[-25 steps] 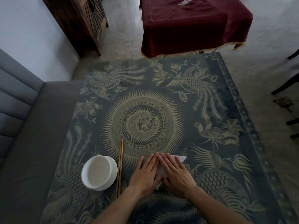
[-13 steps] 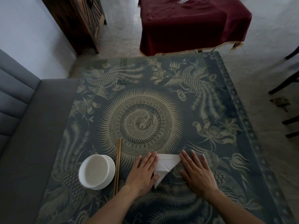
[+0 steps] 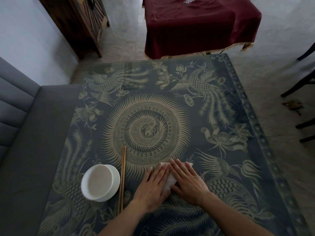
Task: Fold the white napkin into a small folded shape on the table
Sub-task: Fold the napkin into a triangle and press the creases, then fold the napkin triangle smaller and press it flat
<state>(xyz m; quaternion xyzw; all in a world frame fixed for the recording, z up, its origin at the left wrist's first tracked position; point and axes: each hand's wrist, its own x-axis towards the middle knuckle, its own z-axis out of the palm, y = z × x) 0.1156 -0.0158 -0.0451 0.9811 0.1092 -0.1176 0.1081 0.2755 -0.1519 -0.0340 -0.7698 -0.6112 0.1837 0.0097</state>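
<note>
The white napkin [image 3: 169,182] lies folded on the dark patterned table [image 3: 221,150], near its front edge, mostly covered by both hands. My left hand [image 3: 153,188] lies flat with straight fingers on the napkin's left part. My right hand [image 3: 187,182] presses flat on its right part, fingers pointing up and left. Only a strip between the hands, the top edge and the right corner of the napkin show.
A white bowl [image 3: 99,182] stands left of my hands, with a pair of chopsticks [image 3: 122,179] lying lengthwise beside it. A grey sofa [image 3: 25,150] runs along the table's left side. A red-covered table [image 3: 199,24] and a wooden cabinet [image 3: 81,23] stand beyond.
My right hand, which half a second ago lay on the table to the right of the napkin, has moved left and is back on top of it. My left hand stayed on the napkin.
</note>
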